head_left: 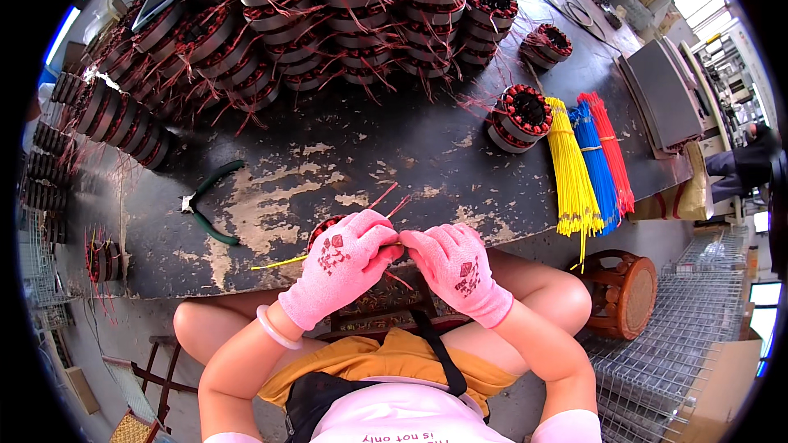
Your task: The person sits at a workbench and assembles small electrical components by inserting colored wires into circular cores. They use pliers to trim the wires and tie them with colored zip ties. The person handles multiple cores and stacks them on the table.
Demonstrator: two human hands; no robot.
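My left hand [341,261], in a pink glove, is closed in a pinch on a thin yellow wire [279,263] whose free end sticks out to the left. My right hand [461,272], gloved the same way, meets it fingertip to fingertip and pinches the wire's other end, where a short bit of yellow shows between the fingers. Behind the left hand, a motor stator [322,230] with red windings is mostly hidden at the bench's front edge. Thin red leads [383,194] stick up beyond the fingers.
Green-handled cutters [215,238] lie open on the worn dark bench [369,143]. Stacked stators [353,16] fill the back and left. At right are a single stator [520,118] and yellow [572,172], blue [593,166] and red [610,152] wire bundles. A wooden stool [630,295] stands below.
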